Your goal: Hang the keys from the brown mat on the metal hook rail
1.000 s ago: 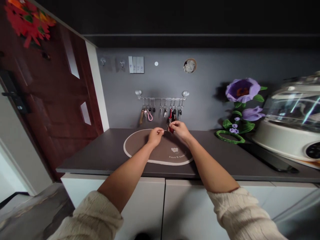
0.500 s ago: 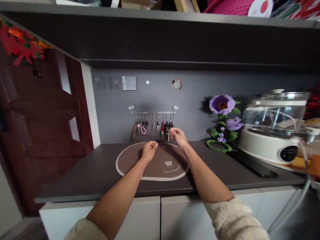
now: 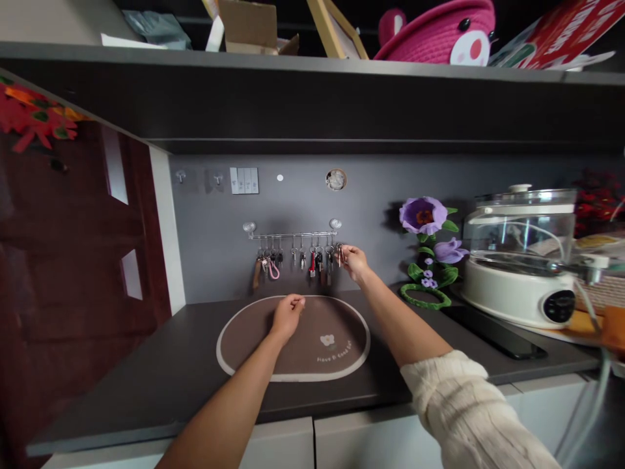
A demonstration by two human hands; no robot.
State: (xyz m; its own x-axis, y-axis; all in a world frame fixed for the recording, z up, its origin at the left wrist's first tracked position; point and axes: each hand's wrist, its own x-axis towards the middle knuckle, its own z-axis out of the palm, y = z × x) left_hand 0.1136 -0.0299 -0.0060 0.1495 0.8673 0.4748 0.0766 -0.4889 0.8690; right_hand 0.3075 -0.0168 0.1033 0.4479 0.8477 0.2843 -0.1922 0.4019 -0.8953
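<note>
Keys (image 3: pixel 312 266) hang along the rail (image 3: pixel 293 235). My right hand (image 3: pixel 355 263) pinches one more key (image 3: pixel 340 259) near its right end, seemingly unhung; left hand (image 3: pixel 287 316) curled closed above mat (image 3: pixel 307 348).

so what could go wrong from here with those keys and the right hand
The right hand holds a small key near its fingertips, so its grip might slip and drop it.

The hanging keys sit close beside those fingers; a brush could knock one off.

The clear rail seems to rest on round wall mounts, so a hard tug might loosen it.
</note>
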